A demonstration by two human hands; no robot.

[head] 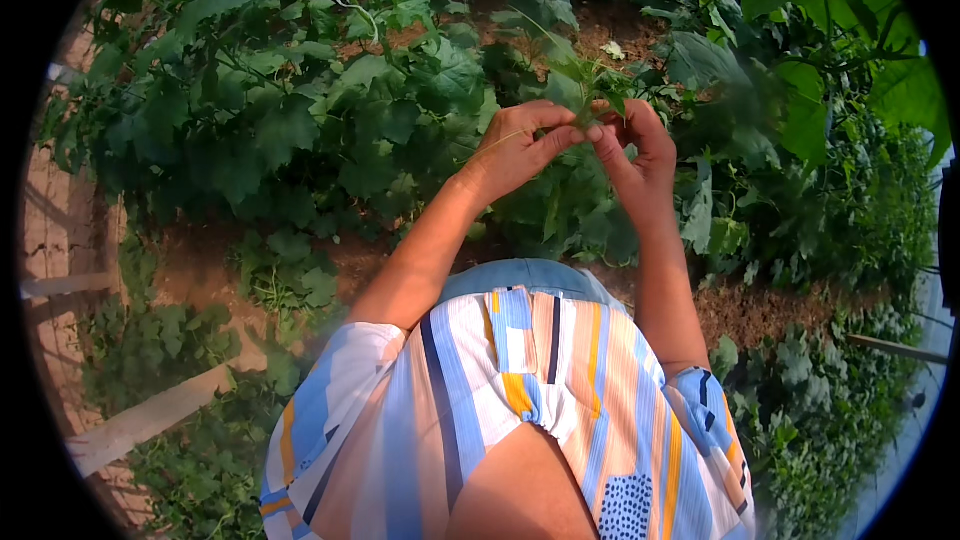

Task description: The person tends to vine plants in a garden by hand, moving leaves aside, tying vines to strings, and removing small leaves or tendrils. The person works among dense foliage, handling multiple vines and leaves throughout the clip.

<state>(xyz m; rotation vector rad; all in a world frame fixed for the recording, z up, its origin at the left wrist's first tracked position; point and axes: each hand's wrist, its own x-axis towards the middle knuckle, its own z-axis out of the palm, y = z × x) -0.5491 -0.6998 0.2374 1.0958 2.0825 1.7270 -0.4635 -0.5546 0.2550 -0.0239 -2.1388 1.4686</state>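
Observation:
My left hand (513, 141) and my right hand (637, 154) meet in front of me at the green growing tip of a vine shoot (589, 82). The thumb and forefinger of each hand pinch its stem, and the two thumb tips almost touch. Small young leaves and thin tendrils stick up above my fingers. A pale, thin tendril or stem crosses the back of my left hand. Broad lobed vine leaves (446, 75) crowd around and beneath both hands. The exact grip of my right fingers is partly hidden by the shoot.
A white twine (356, 11) hangs among the leaves at the upper left. Brown soil (622, 37) shows between the rows. A wooden board (150, 416) lies at the lower left beside a brick surface (56, 217). Large leaves (806, 105) overhang at the right.

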